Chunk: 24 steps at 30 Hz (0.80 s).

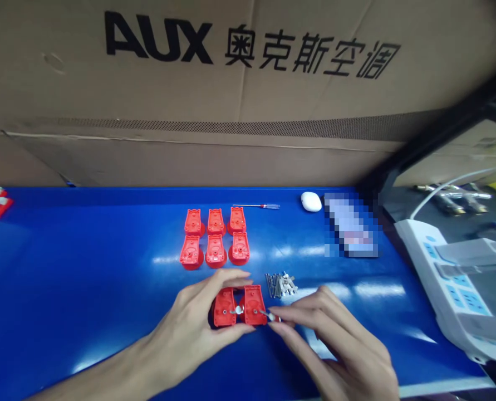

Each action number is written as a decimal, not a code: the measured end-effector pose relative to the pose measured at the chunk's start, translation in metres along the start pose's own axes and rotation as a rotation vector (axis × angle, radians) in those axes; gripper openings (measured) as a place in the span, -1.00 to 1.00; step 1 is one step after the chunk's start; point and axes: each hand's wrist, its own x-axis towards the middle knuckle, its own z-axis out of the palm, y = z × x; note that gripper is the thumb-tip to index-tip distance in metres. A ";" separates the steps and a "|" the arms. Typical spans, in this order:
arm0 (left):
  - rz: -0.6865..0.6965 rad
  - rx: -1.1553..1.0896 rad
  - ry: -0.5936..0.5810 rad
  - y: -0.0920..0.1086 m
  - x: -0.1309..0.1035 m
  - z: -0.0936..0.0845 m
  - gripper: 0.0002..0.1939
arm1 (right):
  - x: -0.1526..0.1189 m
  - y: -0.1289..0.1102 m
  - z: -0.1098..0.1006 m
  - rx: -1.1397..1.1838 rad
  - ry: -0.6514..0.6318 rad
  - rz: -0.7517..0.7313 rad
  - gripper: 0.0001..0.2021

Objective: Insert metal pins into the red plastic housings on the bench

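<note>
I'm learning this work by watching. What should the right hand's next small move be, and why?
I'd probably ease the metal piece into the red part beside it: the right hand pinches it at that part's edge, while the left hand holds two such parts.

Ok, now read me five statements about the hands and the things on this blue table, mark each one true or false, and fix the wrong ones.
1. The left hand holds two red plastic housings. True.
2. The slim screwdriver with a translucent handle is in the right hand. False: it lies on the glossy blue table; the right fingers pinch a small silvery metal piece.
3. Six other red plastic housings stand in two rows of three. True.
4. The rounded white case lies left of the screwdriver. False: it lies to its right.
5. A cluster of loose silvery metal pieces lies right of those rows. True.
</note>
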 end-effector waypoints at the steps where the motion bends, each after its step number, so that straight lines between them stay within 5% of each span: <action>1: 0.002 0.001 -0.002 -0.001 0.000 0.000 -0.37 | 0.001 -0.001 0.000 -0.002 -0.005 0.000 -0.80; 10: 0.029 0.012 0.036 -0.004 -0.002 0.001 -0.40 | -0.001 0.001 0.002 -0.014 -0.003 0.006 -0.78; 16: 0.208 0.049 0.011 -0.006 -0.002 -0.001 -0.36 | 0.001 0.000 -0.001 0.055 -0.039 0.049 -0.77; 24: 0.238 0.028 0.024 -0.013 -0.001 -0.001 -0.37 | 0.011 -0.033 0.010 0.056 0.159 0.206 -0.89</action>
